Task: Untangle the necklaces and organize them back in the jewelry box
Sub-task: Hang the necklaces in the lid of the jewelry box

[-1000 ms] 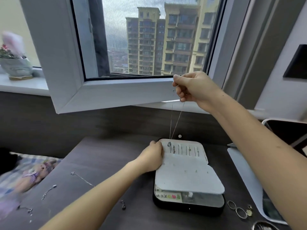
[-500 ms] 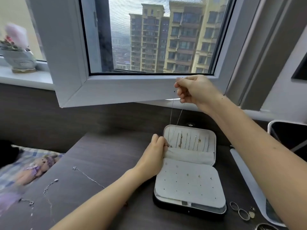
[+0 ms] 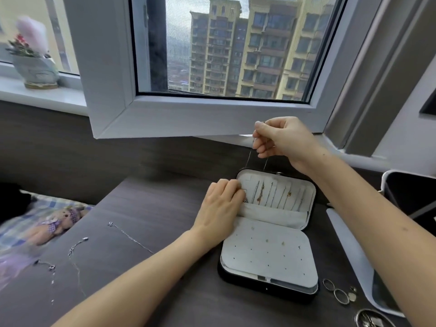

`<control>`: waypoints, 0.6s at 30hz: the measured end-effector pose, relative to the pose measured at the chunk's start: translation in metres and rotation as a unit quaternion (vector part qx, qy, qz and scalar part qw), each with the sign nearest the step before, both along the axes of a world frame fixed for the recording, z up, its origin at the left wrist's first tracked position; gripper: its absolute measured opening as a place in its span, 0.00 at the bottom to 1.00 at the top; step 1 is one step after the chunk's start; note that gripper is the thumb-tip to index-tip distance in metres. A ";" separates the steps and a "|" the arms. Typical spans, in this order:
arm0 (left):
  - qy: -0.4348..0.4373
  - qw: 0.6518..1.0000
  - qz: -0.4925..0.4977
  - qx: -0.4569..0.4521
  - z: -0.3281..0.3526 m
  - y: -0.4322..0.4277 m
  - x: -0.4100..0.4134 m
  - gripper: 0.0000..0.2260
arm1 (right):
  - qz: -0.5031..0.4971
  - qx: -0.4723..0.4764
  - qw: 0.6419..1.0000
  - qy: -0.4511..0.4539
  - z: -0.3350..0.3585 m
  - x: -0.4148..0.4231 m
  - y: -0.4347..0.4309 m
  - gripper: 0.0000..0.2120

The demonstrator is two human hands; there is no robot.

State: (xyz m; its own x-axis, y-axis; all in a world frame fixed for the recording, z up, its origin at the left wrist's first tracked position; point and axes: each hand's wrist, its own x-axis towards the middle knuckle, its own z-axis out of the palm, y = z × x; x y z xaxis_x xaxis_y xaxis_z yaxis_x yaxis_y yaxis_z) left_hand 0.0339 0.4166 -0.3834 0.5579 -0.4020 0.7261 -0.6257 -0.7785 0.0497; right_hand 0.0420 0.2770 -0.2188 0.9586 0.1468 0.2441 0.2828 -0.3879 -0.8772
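A black jewelry box [image 3: 310, 210] lies open on the dark desk, its grey lid panel holding several hung necklaces [image 3: 271, 195]. My right hand [image 3: 282, 140] is raised above the box and pinches the top of a thin silver necklace [image 3: 247, 159] that hangs down as a loop toward the lid's left edge. My left hand [image 3: 223, 206] rests at the lid's left side, fingers curled over the chain's lower end and its small pendant. Loose silver chains [image 3: 132, 237] [image 3: 75, 250] lie on the desk to the left.
Rings [image 3: 337, 291] and small earrings lie right of the box, beside a white-edged tablet [image 3: 349, 251] and a round tin [image 3: 372, 319]. An open window sash [image 3: 188, 119] overhangs the desk's back. A plush bear [image 3: 56, 223] lies on the bed at left.
The box's inner flap has gone from raised to flat, showing the hung necklaces. My right hand has lowered the chain toward the lid, and my left hand has moved up to the lid's left edge.
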 end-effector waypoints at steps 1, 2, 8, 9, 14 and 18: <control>-0.002 1.000 0.000 0.005 0.000 0.000 0.000 0.12 | -0.003 0.001 1.000 0.002 0.001 0.000 0.000 0.12; -0.002 1.000 -0.002 0.009 0.000 0.001 0.000 0.13 | -0.005 0.000 1.000 0.004 0.003 0.000 -0.001 0.12; 0.025 1.000 -0.007 0.010 0.001 0.001 0.001 0.13 | -0.007 0.006 1.000 0.009 0.001 -0.002 0.001 0.12; 0.029 1.000 -0.002 0.007 0.002 0.000 0.000 0.13 | -0.006 0.006 1.000 0.010 0.001 -0.003 0.001 0.12; 0.011 0.999 0.018 0.027 0.005 -0.002 -0.003 0.16 | -0.003 -0.011 1.000 0.024 -0.005 -0.007 0.003 0.12; -0.005 0.999 0.022 0.029 -0.001 -0.002 0.001 0.14 | -0.006 -0.094 0.995 0.010 -0.010 -0.011 0.001 0.12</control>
State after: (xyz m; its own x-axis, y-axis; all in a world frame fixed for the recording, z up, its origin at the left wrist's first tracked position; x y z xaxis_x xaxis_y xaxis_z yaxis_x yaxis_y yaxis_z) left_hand 0.0345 0.4147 -0.3845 0.5687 -0.4180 0.7085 -0.5908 -0.8068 -0.0018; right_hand 0.0311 0.2778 -0.2290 0.9651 0.1767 0.1933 0.2596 -0.5491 -0.7944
